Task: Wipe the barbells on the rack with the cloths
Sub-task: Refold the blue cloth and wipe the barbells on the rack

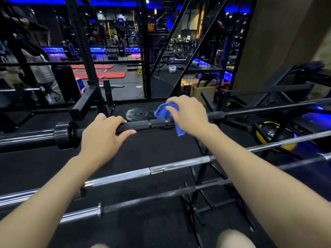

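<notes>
A black barbell lies across the top of the rack, its collar at the left. My left hand grips its black shaft just right of the collar, fingers curled over the top. My right hand holds a blue cloth wrapped against the same bar further right. Below it a chrome barbell runs across the rack, and lower still a dark one with a chrome sleeve.
The black rack frame stands under my right arm. A black weight plate lies on the floor behind the top bar. A yellow and black medicine ball sits at the right. A brown bag and a wire fence stand beyond.
</notes>
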